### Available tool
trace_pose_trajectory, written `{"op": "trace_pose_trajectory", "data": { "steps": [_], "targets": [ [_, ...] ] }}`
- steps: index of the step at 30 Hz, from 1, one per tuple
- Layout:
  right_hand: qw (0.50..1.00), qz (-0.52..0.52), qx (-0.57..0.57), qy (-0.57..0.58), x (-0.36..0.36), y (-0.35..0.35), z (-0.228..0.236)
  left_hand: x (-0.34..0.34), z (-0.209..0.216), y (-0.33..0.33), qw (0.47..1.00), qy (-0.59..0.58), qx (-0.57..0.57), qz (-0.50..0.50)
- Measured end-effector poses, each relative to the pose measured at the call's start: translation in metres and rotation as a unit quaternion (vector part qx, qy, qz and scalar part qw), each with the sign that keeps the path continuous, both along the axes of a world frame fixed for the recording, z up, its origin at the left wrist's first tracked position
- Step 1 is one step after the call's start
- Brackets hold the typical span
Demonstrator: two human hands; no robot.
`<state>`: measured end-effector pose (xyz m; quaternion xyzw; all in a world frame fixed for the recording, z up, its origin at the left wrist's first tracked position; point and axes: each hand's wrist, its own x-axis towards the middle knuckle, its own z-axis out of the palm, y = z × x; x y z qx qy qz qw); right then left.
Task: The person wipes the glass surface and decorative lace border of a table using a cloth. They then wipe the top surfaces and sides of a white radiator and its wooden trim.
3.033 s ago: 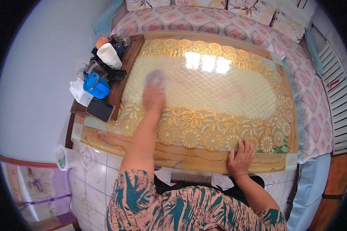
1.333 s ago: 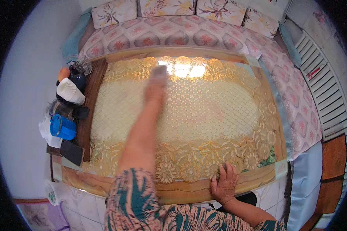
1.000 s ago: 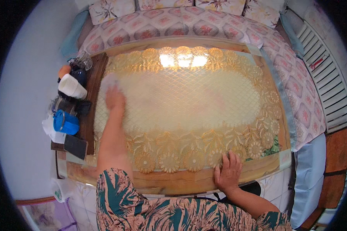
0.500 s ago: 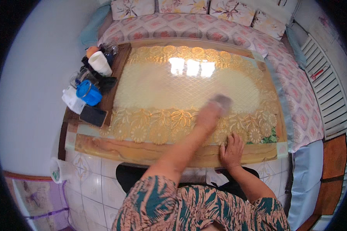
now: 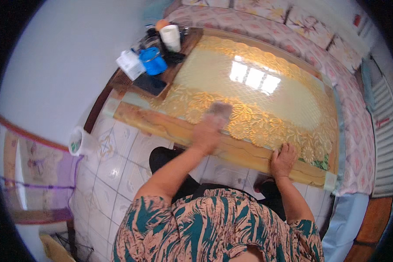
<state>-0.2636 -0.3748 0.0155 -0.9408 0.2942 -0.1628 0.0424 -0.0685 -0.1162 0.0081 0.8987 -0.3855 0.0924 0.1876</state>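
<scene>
My left hand (image 5: 206,134) presses a greyish cloth (image 5: 221,111) onto the near part of a gold lace-patterned tablecloth (image 5: 257,118); hand and cloth are smeared by motion. The fingers are closed on the cloth, though it partly hides them. The tablecloth covers a table with a marbled yellow-brown edge (image 5: 157,120), and its surface shines. My right hand (image 5: 285,158) lies flat on the table's near edge, right of the left hand, fingers stretched out and nothing in them.
On the dark wooden left end of the table stand a blue container (image 5: 153,61), white cups (image 5: 170,38), a white paper packet (image 5: 130,64) and a dark phone (image 5: 149,84). A patterned sofa (image 5: 266,28) runs behind and right. A white bin (image 5: 81,140) stands on the tiled floor.
My left hand has swept the cloth left and toward me across the tablecloth. The view has turned and shifted, while my right hand stays at the table edge.
</scene>
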Motion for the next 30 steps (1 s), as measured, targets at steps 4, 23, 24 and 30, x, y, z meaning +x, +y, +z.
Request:
{"op": "trace_pose_trajectory", "data": {
  "steps": [4, 23, 24, 30],
  "targets": [
    [0.998, 0.019, -0.041, 0.034, 0.0, -0.004, -0.004, -0.066, 0.015, -0.021, 0.995, 0.026, -0.061, -0.068],
    [0.995, 0.097, -0.003, 0.035, 0.01, 0.054, -0.017, 0.057, 0.016, 0.186, 0.979, 0.016, -0.02, 0.204],
    [0.995, 0.083, -0.001, 0.047, 0.012, 0.059, -0.015, 0.063, 0.019, 0.193, 0.975, 0.029, -0.002, 0.222],
    [0.994, 0.057, -0.037, 0.08, 0.013, 0.065, -0.016, 0.127, 0.004, 0.264, 0.959, -0.009, 0.014, 0.283]
  ]
}}
